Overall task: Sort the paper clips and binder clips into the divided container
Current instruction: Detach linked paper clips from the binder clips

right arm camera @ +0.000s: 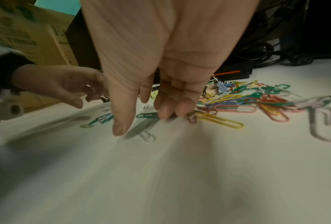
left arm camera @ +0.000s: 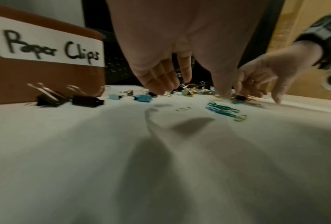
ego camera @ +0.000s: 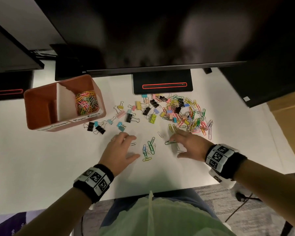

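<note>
A: What have the hands got?
B: Nothing gripped. Left hand (ego camera: 120, 149) and right hand (ego camera: 188, 145) lie spread on the white desk (ego camera: 58, 159), right fingertips (right arm camera: 182, 111) touching a green paper clip (ego camera: 169, 142).
A: And the clips?
B: The mixed pile (ego camera: 182, 113) sits beyond; the divided container (ego camera: 41, 123) far left holds paper clips

Left compartment label on container (ego camera: 41, 106) partly cut by rim angle, unreadable in head view. Left wrist view: container label (left arm camera: 45, 45) clipped at frame edge. Fingertips of right hand (right arm camera: 161, 68) smeared by motion blur; contact with green clip (right arm camera: 147, 115) unclear. Far pile (left arm camera: 189, 91) too small to separate. Monitor (ego camera: 152, 31) hides desk rear.
</note>
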Available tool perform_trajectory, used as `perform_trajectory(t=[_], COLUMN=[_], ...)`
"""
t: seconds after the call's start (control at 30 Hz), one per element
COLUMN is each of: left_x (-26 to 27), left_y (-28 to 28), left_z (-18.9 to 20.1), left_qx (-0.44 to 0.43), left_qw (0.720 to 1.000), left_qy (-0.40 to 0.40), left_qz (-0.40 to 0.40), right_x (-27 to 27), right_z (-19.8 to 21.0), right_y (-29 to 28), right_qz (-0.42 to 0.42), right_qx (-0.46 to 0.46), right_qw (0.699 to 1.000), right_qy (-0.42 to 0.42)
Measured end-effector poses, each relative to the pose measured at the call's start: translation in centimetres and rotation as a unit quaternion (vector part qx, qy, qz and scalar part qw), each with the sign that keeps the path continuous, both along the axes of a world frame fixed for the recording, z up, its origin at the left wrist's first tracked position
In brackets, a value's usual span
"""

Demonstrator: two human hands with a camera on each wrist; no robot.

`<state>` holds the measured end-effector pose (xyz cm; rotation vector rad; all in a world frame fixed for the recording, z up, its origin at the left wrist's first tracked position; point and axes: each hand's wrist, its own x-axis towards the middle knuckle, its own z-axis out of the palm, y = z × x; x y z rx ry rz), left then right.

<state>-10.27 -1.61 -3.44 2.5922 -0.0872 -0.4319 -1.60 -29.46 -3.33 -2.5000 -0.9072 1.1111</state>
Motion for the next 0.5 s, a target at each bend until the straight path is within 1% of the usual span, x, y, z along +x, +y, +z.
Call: perform_trajectory(t=[0.07,0.13,0.2,0.3,0.4,0.5], left_x=[-0.5,-0.9,-1.0,0.0,1.5,2.3], left_y=[-1.1,-2.0,-2.5,-3.3,-3.8,-3.6], left_z=[-0.4,-1.0,-1.5,-1.7,-1.9,-1.6], left_qx=[0.022,0.028,-0.005,-0.044,-0.085,-0.113], left_qw=[0.998,0.995,0.997,0.998,0.995,0.991], left_qy=[0.062,0.092,0.078,0.046,0.034,0.014], left_qz=[-0.015,-0.011,0.004,0.021,0.038,0.065], right_x=[-0.5,-0.6,-0.4,0.1,1.0,2.0], right_z=[-0.2,-0.3,-0.3,-0.5,-0.5,-0.3], right_y=[-0.4,-0.5,0.0,2.3,5.0,6.1], right_qz=[0.001,-0.017,-0.042,-0.055,-0.045,-0.042], right_qx=[-0.013,-0.005,0.023,0.082,0.084,0.087], right_qw=[1.0,1.0,0.999,0.995,0.995,0.995], right_qy=[0.008,0.018,0.02,0.003,-0.009,-0.01])
